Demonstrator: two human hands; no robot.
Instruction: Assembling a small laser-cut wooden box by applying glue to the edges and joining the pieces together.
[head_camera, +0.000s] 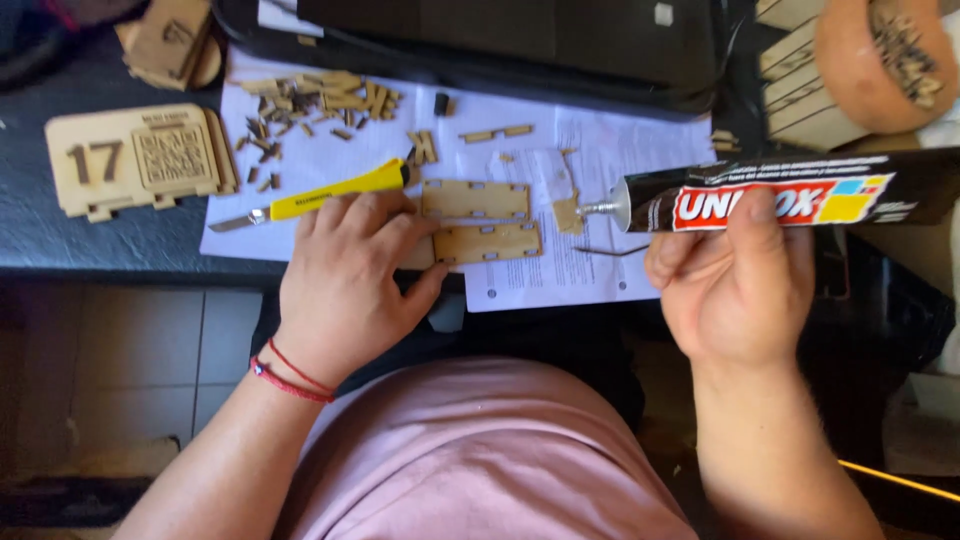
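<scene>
Head view, looking down at your lap and the dark worktop edge. Your left hand lies flat at centre frame, fingers spread, pressing on the left end of a thin wooden panel with notched edges; nothing is clamped in it, the grip is loose and open on top of the piece. A second wooden panel of the same kind lies just above the first, nearly touching it. Both rest on white printed paper sheets spread over the worktop. Your right hand, right of centre, has its grip closed around a black glue tube held level, thumb over the coloured label, metal nozzle pointing left toward a small wood scrap just right of the panels. A yellow utility knife lies on the paper just above your left fingers, blade end pointing left. A scatter of small wooden offcuts sits in the upper middle left. A wooden plaque with a cut numeral and a square code pattern lies at upper left. A black case crosses the top edge. A red string bracelet circles your left wrist.
</scene>
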